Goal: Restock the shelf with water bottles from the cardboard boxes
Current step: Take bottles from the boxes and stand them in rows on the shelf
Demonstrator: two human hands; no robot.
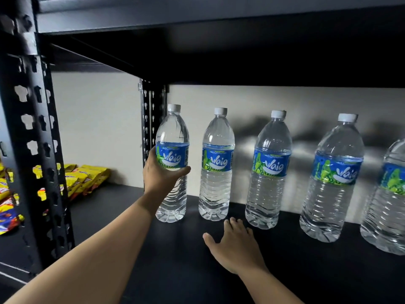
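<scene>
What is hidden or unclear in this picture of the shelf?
- Head view: the fifth bottle is cut off by the right edge.
- Head view: the left hand covers part of the label on the first bottle.
- Head view: the post hides part of the snack packets; their print is blurred.
- The boxes are out of view.

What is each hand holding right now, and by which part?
The left hand grips the leftmost water bottle around its blue label, mid-body. The right hand holds nothing, open over the shelf.
</scene>
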